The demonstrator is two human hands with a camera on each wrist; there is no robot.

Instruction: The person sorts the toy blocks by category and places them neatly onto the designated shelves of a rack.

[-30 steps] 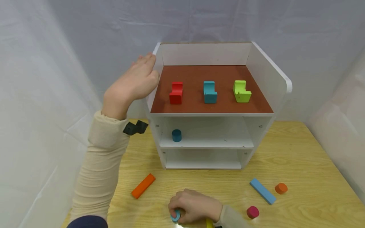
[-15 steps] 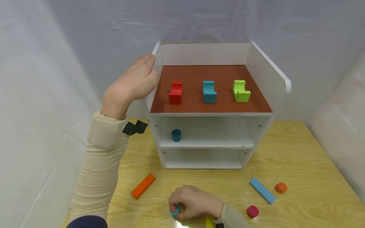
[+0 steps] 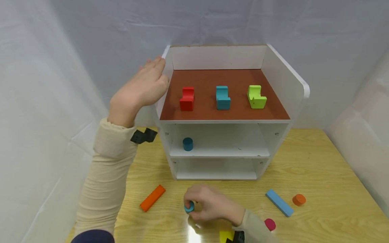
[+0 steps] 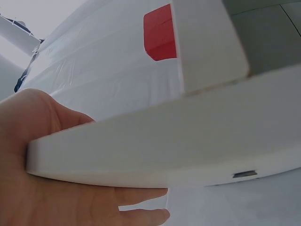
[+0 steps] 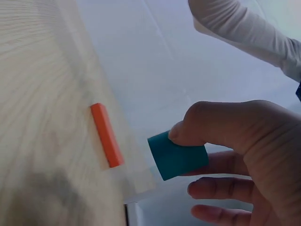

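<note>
Lifted: short teal cylinder (image 3: 189, 206)

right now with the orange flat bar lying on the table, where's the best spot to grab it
Probably across the middle of the orange bar, pinching its two long edges from above. It lies flat and diagonal on the table, so its ends are narrow and its underside unreachable. The right hand already holds a teal cylinder; the left hand rests on the shelf.

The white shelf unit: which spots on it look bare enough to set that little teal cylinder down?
The bottom shelf is bare. The middle shelf is bare right of the dark blue cylinder. The brown top is more crowded, with red, teal and green blocks.
</note>
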